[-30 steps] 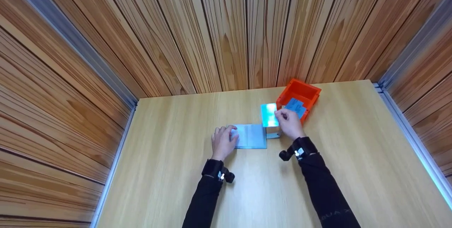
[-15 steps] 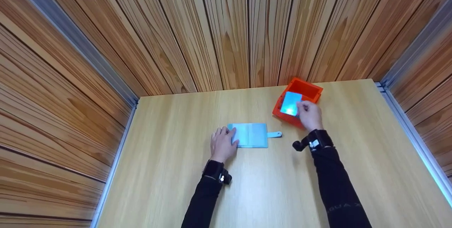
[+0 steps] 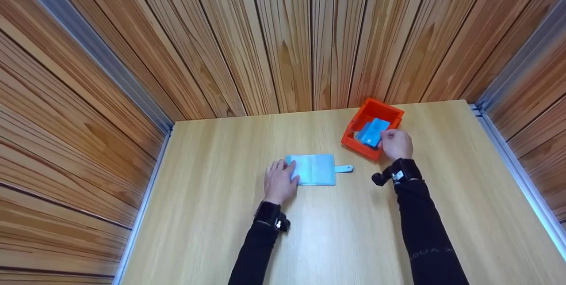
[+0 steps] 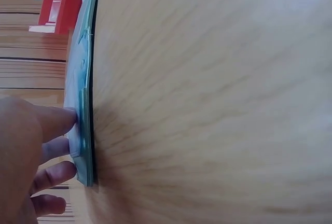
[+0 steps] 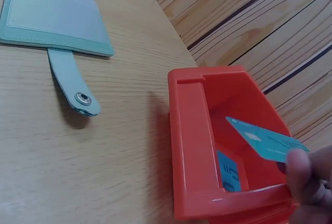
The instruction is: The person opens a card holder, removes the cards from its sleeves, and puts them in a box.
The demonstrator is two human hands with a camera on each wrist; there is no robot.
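A light-blue card holder [image 3: 316, 170] lies spread flat on the table, its snap strap [image 5: 75, 84] pointing right. My left hand [image 3: 279, 183] rests on its left end; in the left wrist view the fingertips touch the clear-pocketed inner face. My right hand [image 3: 398, 144] pinches a blue chip card [image 5: 267, 140] by one edge, between thumb and fingers. That card is tilted over the mouth of an orange-red bin [image 5: 192, 136]. Deeper inside, another blue card [image 5: 228, 172] with dark printing lies partly hidden.
The bin stands at the back of the wooden table [image 3: 212, 214], close to the plank wall [image 3: 292, 55]. Metal rails [image 3: 522, 165] run along the table's sides. A camera band [image 3: 404, 172] is strapped round the right wrist.
My right hand has carried the card rightward from above the holder's strap to over the bin, and the card has turned. The left hand stays on the holder.
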